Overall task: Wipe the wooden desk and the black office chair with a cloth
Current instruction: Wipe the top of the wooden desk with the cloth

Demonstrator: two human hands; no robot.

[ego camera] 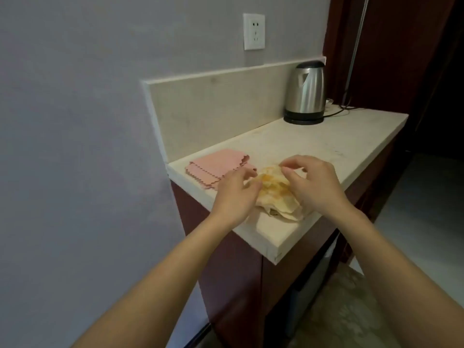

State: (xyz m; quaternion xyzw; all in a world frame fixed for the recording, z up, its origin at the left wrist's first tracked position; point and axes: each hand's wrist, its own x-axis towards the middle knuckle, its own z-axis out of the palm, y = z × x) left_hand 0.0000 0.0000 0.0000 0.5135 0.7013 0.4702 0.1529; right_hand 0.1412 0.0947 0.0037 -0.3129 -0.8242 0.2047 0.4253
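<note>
The pale countertop carries a stack of pink cloths and, just beside it near the front edge, the crumpled yellowish cloth, pinched by left hand and right hand. Lifting carelessly may drag the stack off

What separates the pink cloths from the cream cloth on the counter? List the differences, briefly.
Colour: the pink cloths are plain pink; the cream cloth has yellow patches. Pose: the pink cloths lie flat, stacked; the cream cloth is crumpled. Handling: the left hand and right hand grip the cream cloth, not the pink cloths. Both lie on the counter.
</note>
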